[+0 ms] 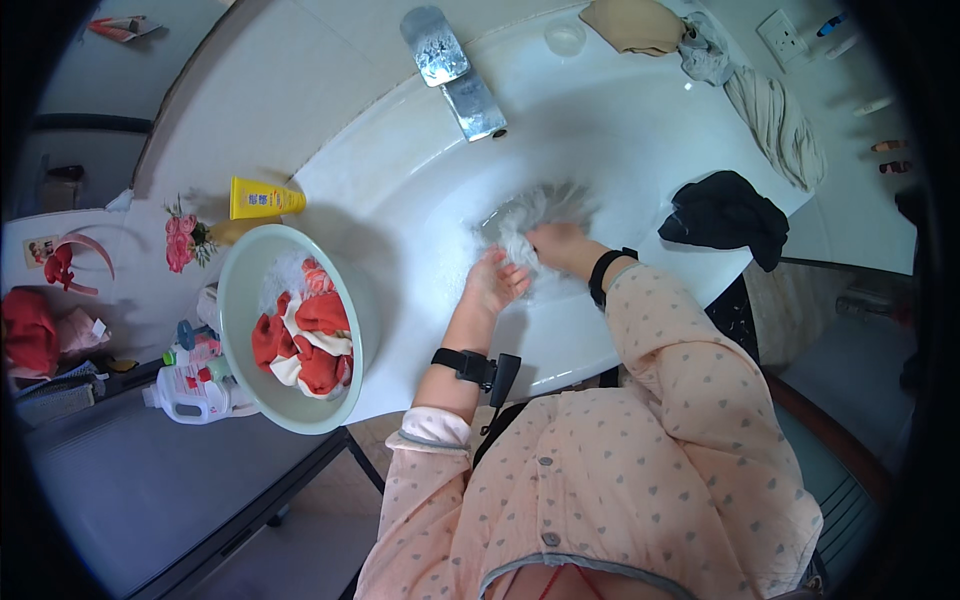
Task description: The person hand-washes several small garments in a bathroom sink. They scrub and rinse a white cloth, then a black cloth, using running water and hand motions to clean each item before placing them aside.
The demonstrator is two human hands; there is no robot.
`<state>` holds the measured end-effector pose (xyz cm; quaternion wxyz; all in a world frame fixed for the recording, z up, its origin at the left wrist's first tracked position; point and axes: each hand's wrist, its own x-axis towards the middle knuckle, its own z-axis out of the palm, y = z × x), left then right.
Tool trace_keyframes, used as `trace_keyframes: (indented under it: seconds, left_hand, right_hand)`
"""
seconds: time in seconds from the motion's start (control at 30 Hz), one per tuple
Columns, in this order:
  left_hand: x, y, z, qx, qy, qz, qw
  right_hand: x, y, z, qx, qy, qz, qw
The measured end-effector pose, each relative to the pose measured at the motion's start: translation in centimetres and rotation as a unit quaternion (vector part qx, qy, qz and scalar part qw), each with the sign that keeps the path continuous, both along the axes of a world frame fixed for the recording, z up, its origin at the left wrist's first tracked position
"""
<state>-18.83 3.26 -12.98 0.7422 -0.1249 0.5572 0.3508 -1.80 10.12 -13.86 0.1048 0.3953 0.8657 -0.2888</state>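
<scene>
Over the basin of a white ceramic sink [420,217], my right hand [559,244] grips a wet, whitish cloth [517,238]. Motion blurs the cloth's far part, so its shape cannot be made out. My left hand [498,282] is just left of the cloth, palm turned up and fingers apart. Its fingertips are close to the cloth; whether they touch it is unclear. Suds and water lie around both hands. A chrome faucet [454,75] stands at the back of the sink, its spout beyond my hands.
Left on the sink edge stands a pale green basin [361,352] with red and white clothes [322,311] and suds. A yellow tube [262,199] and detergent bottles [199,394] are near it. On the right rim lie a black cloth [724,214], a beige cloth [634,26] and a light cloth [776,124].
</scene>
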Motion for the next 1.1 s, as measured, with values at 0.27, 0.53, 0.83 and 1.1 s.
trace_keyframes:
  seconds: [0.27, 0.53, 0.83, 1.1]
  left_hand:
    - [2.0, 0.4, 1.8, -0.028, -0.012, 0.005, 1.000]
    - [0.9, -1.6, -1.5, 0.283, -0.006, -0.017, 0.959]
    - [3.4, 0.2, 0.8, 0.299, -0.198, 0.025, 0.933]
    - [1.7, 1.0, 1.7, 0.153, -0.195, 0.066, 0.967]
  right_hand:
    - [-1.4, -0.4, 0.4, -0.016, 0.176, -0.235, 0.956]
    - [-6.9, -6.7, 5.8, -0.095, 0.348, -0.234, 0.903]
    - [-5.0, -1.5, 6.9, 0.001, 0.153, -0.145, 0.978]
    - [-5.3, -5.7, 0.6, 0.144, 0.154, -0.125, 0.970]
